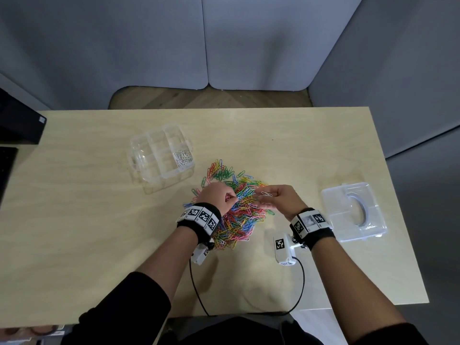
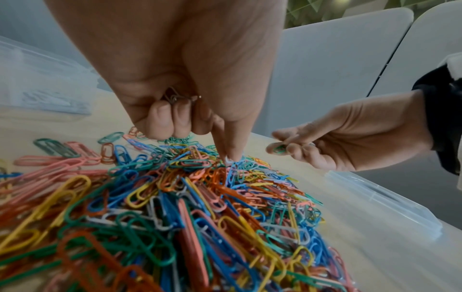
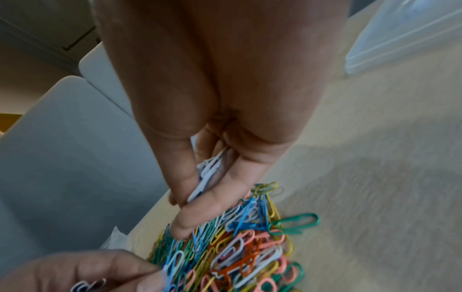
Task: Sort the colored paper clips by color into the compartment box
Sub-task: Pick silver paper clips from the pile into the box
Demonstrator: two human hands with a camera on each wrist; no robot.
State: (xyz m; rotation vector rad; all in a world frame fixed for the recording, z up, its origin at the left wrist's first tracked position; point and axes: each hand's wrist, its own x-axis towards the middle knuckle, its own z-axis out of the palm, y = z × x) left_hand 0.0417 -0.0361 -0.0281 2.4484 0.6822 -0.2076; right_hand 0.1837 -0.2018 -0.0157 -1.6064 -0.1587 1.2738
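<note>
A heap of mixed colored paper clips (image 1: 236,210) lies mid-table. My left hand (image 1: 234,196) is over its left side. Its curled fingers hold a few white clips (image 2: 175,96) against the palm, while thumb and forefinger pinch down into the heap (image 2: 232,158). My right hand (image 1: 261,197) hovers over the heap's right edge and holds a small bunch of white clips (image 3: 210,171) between thumb and fingers. The clear compartment box (image 1: 139,145) stands at the back left. One of its right compartments holds white clips (image 1: 184,158); the other compartments look empty.
The box's clear lid (image 1: 353,212) lies on the table to the right of my right hand. A dark device (image 1: 20,120) sits at the table's far left corner. Cables (image 1: 199,290) run from the wrist cameras toward the near edge.
</note>
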